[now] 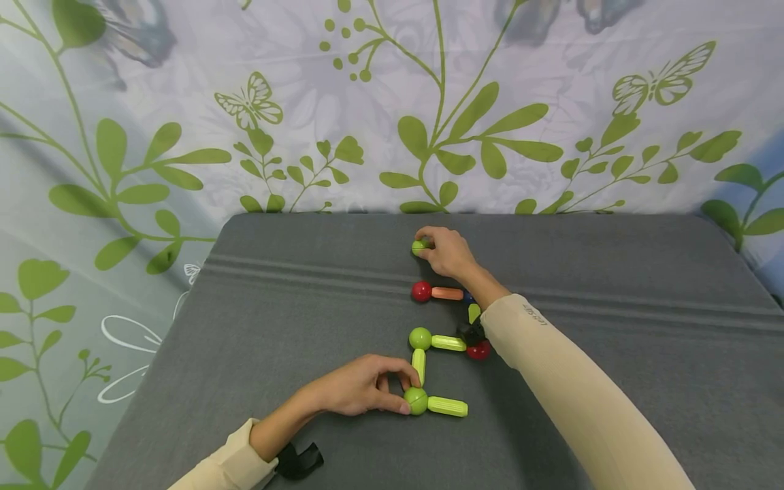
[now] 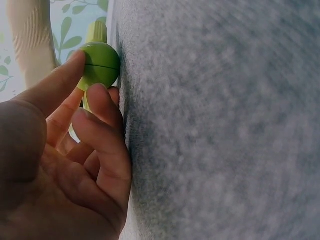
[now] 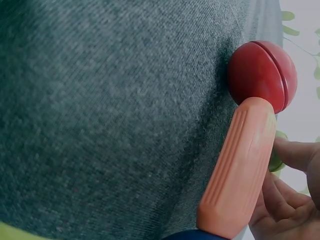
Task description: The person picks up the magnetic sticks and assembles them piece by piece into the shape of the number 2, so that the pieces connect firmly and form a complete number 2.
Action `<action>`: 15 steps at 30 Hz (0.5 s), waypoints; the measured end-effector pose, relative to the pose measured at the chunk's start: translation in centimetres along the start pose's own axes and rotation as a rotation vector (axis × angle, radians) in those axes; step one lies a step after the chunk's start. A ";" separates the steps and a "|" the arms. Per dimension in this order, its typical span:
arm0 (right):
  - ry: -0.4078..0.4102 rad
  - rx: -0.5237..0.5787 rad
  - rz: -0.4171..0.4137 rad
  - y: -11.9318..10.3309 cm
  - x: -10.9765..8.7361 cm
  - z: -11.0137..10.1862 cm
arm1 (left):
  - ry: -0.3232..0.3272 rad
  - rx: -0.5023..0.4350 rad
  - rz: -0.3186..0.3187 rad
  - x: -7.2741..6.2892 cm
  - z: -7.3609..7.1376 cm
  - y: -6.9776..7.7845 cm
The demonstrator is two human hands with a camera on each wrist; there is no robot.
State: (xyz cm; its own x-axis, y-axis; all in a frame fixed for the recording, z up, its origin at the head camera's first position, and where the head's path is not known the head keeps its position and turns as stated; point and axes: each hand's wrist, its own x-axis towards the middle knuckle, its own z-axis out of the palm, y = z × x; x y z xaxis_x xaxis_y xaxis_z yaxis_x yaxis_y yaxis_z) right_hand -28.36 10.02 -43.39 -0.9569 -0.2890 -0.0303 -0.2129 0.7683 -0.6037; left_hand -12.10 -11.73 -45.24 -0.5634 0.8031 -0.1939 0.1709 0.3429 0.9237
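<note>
In the head view, my left hand pinches the near green ball between thumb and fingertips. From that ball one yellow-green rod points right and another rod runs back to a second green ball. At the far side, my right hand holds a green ball, partly covered by the fingers. Nearer than that hand lies a red ball joined to an orange rod, whose other end meets a blue ball.
A third yellow-green rod leads from the second green ball to another red ball, partly under the right forearm. The right sleeve crosses the grey table. Behind the table's far edge hangs a leaf-patterned curtain.
</note>
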 end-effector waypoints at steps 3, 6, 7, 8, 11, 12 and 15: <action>0.003 0.001 0.006 0.0 0.0 0.0 | -0.001 -0.001 0.002 0.0 0.0 0.0; 0.013 0.008 0.002 -0.2 -0.1 -0.1 | 0.000 -0.007 0.005 0.0 0.0 -0.1; 0.018 0.011 -0.006 -0.2 -0.2 -0.2 | 0.001 -0.007 0.006 0.0 0.0 -0.1; 0.022 0.018 -0.020 -0.4 -0.4 -0.3 | 0.001 -0.009 0.008 0.0 0.0 -0.1; 0.033 0.042 -0.084 -1.1 -1.1 -0.7 | 0.001 -0.010 0.011 0.0 0.0 -0.1; 0.033 0.044 -0.107 -1.3 -1.5 -0.9 | 0.001 -0.011 0.012 0.0 0.0 -0.1; 0.031 0.050 -0.164 -2.1 -2.5 -1.1 | 0.002 -0.013 0.014 0.0 0.0 -0.2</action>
State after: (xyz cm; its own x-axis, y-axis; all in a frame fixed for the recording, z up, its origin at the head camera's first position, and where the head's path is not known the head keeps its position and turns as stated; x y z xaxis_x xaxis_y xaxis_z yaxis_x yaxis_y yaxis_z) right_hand -25.73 9.78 -41.14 -0.9158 -0.3899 0.0962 -0.3576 0.6826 -0.6374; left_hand -12.14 -11.79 -45.42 -0.5622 0.8071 -0.1804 0.1685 0.3253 0.9305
